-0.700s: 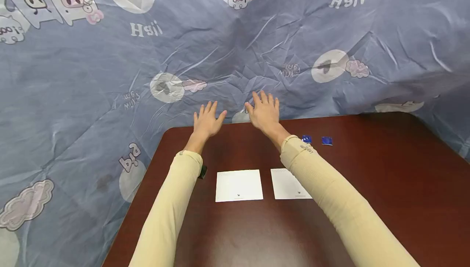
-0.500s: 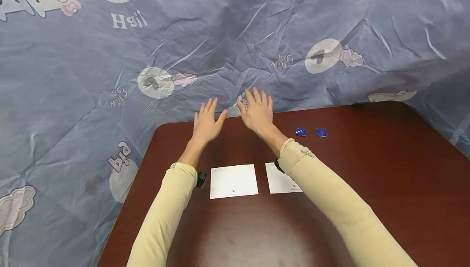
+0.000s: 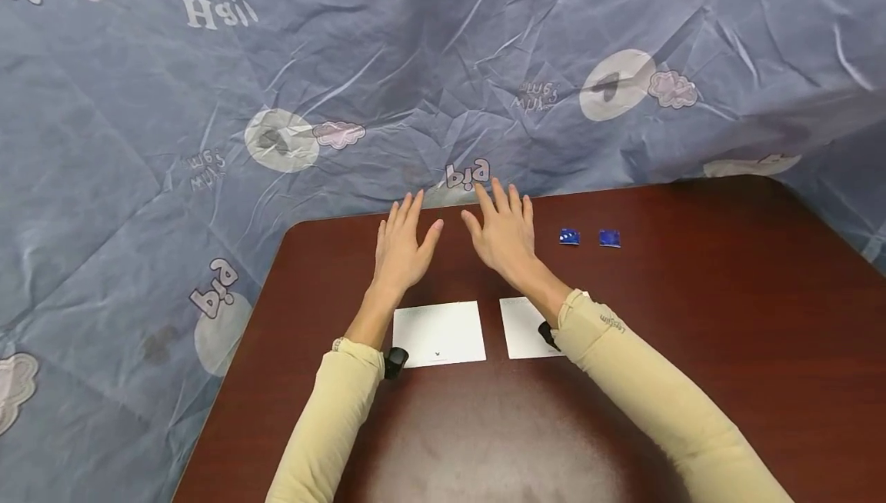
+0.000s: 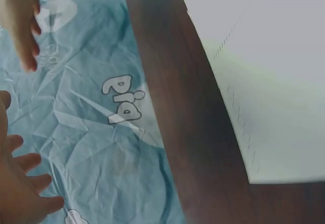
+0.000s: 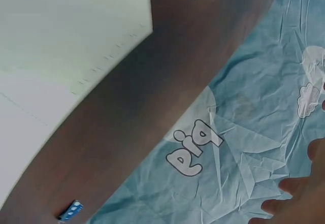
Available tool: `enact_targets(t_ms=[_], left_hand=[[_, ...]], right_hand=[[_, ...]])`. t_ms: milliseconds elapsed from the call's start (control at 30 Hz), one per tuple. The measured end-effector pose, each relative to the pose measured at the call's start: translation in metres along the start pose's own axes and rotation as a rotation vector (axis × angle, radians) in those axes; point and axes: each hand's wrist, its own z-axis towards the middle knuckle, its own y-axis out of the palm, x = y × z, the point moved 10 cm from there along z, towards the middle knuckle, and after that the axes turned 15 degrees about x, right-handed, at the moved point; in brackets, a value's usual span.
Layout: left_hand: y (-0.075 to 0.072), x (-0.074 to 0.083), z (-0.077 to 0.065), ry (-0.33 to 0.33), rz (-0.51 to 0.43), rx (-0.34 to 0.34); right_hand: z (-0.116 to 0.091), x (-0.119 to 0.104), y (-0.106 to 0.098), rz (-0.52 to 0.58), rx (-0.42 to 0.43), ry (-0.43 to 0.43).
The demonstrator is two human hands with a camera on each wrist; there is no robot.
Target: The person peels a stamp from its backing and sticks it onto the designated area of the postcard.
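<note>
In the head view, my left hand (image 3: 403, 253) is held out over the table's far part, fingers straight and thumb spread, with nothing in it. To its right, my right hand (image 3: 505, 238) reaches out the same way, palm down and fingers spread. Below the left wrist lies a white sheet (image 3: 443, 334), like a card or envelope. A second white sheet (image 3: 522, 326) is partly covered by my right forearm. Beyond my right hand are two small blue packets, a left packet (image 3: 569, 236) with white marks and a right packet (image 3: 610, 238). Both wrist views show bare fingertips.
The dark red-brown table (image 3: 692, 318) has rounded far corners. A crumpled blue-grey cloth (image 3: 415, 64) with pig prints hangs right behind its far edge. Black wrist devices, one (image 3: 396, 362) on the left and one (image 3: 548, 335) on the right, poke out from the cream sleeves.
Both hands have drawn back a little from the far edge and now overlap the table more. The head view has tilted down. The sheets and packets stay in place.
</note>
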Motion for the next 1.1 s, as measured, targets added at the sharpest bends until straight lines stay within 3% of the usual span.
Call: enact_targets(t_ms=[200, 433, 600, 700, 867, 1100], left_hand=[[-0.011, 0.003, -0.013, -0.035, -0.128, 0.135], [-0.027, 0.015, -0.026, -0.063, -0.381, 0.293], [-0.030, 0.036, -0.031, -0.027, -0.579, 0.266], [-0.028, 0.045, -0.032, -0.006, -0.649, 0.227], [-0.026, 0.051, -0.030, 0.010, -0.686, 0.182], [-0.020, 0.044, -0.031, -0.022, -0.685, 0.163]], right_hand=[[-0.023, 0.012, 0.002, 0.004, -0.031, -0.007], [-0.047, 0.038, 0.008, -0.017, -0.068, -0.012], [-0.055, 0.064, 0.012, -0.036, -0.104, 0.010], [-0.056, 0.076, 0.013, -0.037, -0.138, 0.029], [-0.053, 0.096, 0.015, -0.060, -0.195, 0.079], [-0.046, 0.125, 0.032, -0.198, -0.272, 0.110]])
